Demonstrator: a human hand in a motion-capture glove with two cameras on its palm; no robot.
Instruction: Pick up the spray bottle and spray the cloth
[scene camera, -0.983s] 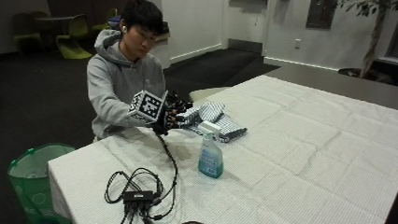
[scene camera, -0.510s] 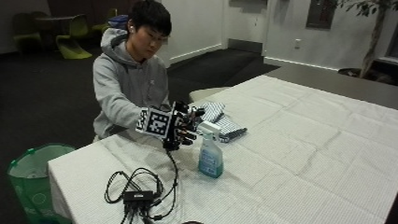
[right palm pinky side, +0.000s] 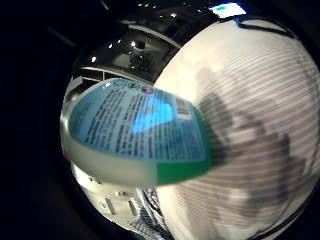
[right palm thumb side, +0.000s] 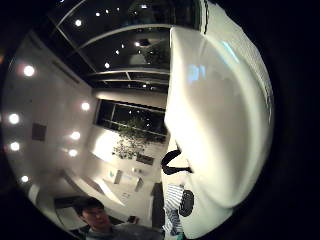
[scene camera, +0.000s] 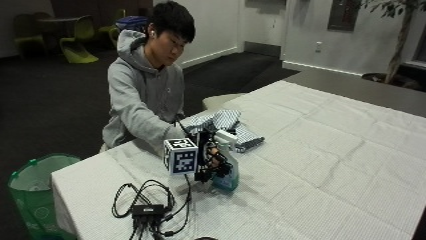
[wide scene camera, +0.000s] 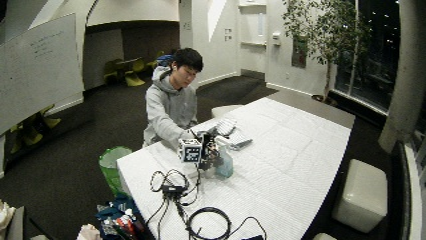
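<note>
The spray bottle, pale blue with a white spray head, stands upright on the white tablecloth near the person. My gloved right hand is against its neck from the person's side, fingers curled round it below the head. Both palm views put the bottle right at the palm: its blue label fills one and the white spray head fills the other. The striped cloth lies crumpled on the table just behind the bottle. The wide outside view shows the same hand at the bottle.
A tangle of black cables with a small box lies near the table's front corner, by the hand. A green bin stands on the floor beside the table. A coiled cable lies at the near edge.
My right hand has moved from beside the cloth down to the spray bottle and closed round its neck. The bottle stands in the same spot.
</note>
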